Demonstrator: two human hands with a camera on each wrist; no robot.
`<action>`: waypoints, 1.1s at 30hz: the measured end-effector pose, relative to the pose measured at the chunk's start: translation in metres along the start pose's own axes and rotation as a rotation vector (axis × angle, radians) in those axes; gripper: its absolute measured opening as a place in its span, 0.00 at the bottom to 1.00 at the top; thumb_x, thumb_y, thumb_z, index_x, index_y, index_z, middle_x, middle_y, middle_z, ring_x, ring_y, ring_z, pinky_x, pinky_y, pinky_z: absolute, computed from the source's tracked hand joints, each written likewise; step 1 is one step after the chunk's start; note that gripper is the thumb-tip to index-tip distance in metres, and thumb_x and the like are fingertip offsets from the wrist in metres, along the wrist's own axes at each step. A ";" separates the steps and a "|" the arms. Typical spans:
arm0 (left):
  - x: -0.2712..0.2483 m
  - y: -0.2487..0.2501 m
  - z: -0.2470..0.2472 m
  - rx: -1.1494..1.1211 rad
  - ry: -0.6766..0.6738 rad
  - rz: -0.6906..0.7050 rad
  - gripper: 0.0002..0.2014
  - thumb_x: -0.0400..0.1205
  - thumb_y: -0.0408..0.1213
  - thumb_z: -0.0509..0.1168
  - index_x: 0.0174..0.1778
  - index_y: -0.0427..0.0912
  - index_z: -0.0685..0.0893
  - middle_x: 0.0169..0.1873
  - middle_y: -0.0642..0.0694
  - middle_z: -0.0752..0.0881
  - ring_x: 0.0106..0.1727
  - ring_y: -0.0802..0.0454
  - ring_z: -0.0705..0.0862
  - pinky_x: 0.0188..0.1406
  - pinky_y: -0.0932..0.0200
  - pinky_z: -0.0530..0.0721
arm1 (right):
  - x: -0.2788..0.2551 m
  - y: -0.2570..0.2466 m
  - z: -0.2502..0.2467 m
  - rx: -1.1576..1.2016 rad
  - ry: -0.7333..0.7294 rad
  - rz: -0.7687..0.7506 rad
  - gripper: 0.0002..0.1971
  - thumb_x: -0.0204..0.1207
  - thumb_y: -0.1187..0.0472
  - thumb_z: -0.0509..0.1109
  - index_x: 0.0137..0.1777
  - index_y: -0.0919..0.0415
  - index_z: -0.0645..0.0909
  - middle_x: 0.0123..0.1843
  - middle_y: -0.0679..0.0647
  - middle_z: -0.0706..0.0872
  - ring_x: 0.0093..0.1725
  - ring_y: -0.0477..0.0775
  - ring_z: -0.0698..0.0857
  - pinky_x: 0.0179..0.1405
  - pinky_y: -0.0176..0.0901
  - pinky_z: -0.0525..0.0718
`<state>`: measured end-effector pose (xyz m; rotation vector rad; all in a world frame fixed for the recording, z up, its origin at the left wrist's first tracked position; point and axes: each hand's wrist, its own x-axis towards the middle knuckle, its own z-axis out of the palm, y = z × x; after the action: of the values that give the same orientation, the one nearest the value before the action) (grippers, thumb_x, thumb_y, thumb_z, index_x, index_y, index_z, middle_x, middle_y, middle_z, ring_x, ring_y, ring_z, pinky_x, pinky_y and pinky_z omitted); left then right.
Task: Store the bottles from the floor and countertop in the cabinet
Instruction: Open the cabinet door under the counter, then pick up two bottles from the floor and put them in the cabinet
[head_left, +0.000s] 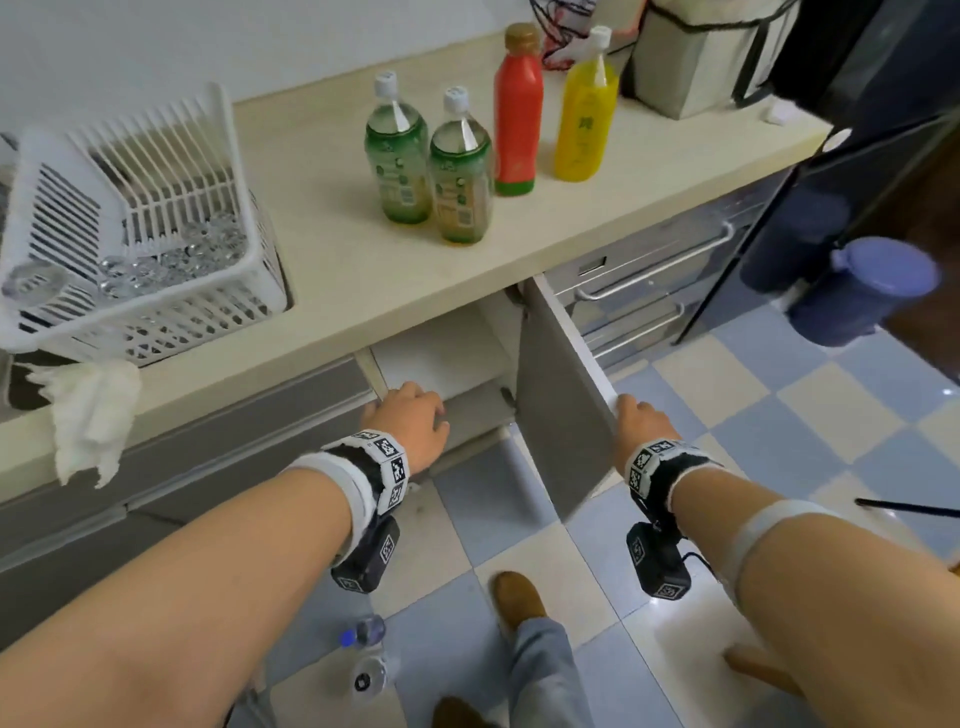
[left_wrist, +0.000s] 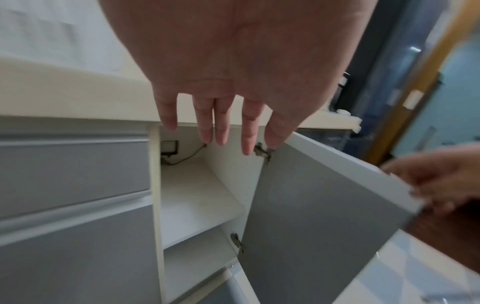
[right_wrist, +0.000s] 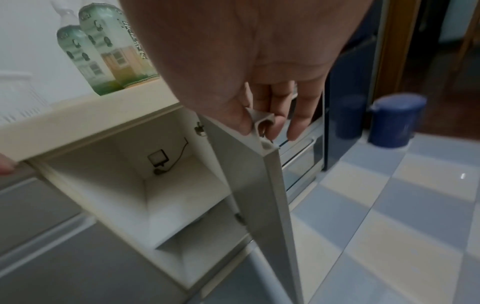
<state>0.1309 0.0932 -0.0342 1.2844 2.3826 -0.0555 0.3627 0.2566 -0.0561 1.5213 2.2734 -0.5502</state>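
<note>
Two green bottles (head_left: 397, 156) (head_left: 461, 171), a red bottle (head_left: 518, 114) and a yellow bottle (head_left: 587, 114) stand on the beige countertop (head_left: 332, 249). Two clear bottles (head_left: 366, 631) (head_left: 371, 673) lie on the floor by my left forearm. The cabinet (left_wrist: 192, 197) under the counter stands open, and its white shelves are bare. My right hand (head_left: 639, 415) (right_wrist: 262, 115) grips the top outer corner of the grey cabinet door (head_left: 561, 405) (right_wrist: 257, 185). In front of the opening my left hand (head_left: 410, 415) (left_wrist: 221, 127) hovers with straight fingers, holding nothing.
A white dish basket (head_left: 156, 156) with glassware sits over the sink at left, with a white cloth (head_left: 88, 415) draped on the counter edge. Drawers with metal handles (head_left: 654, 275) and a blue bin (head_left: 872, 291) lie right of the door. My foot (head_left: 519, 597) is on the checkered floor.
</note>
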 end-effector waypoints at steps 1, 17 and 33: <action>0.002 0.005 0.003 0.032 -0.007 0.023 0.18 0.87 0.49 0.59 0.72 0.52 0.81 0.73 0.46 0.77 0.75 0.45 0.76 0.77 0.42 0.68 | 0.002 0.008 -0.002 -0.038 0.010 0.011 0.29 0.69 0.70 0.70 0.69 0.61 0.66 0.62 0.64 0.77 0.61 0.67 0.78 0.54 0.61 0.84; -0.026 -0.099 0.074 -0.283 -0.060 -0.310 0.17 0.85 0.46 0.62 0.70 0.50 0.82 0.69 0.45 0.79 0.71 0.42 0.80 0.71 0.45 0.78 | 0.023 -0.155 0.053 -0.403 -0.142 -0.631 0.31 0.76 0.63 0.66 0.79 0.58 0.65 0.83 0.59 0.61 0.82 0.63 0.62 0.79 0.59 0.69; -0.183 -0.240 0.549 -1.096 -0.267 -1.094 0.51 0.74 0.43 0.80 0.89 0.50 0.56 0.80 0.39 0.71 0.79 0.40 0.74 0.77 0.47 0.74 | 0.038 -0.264 0.511 -0.644 -0.702 -0.792 0.42 0.71 0.54 0.75 0.82 0.48 0.57 0.73 0.60 0.68 0.60 0.64 0.83 0.59 0.54 0.84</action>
<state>0.2186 -0.3165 -0.5006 -0.4996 2.0049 0.6065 0.1398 -0.0600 -0.4830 0.0549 2.0678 -0.3815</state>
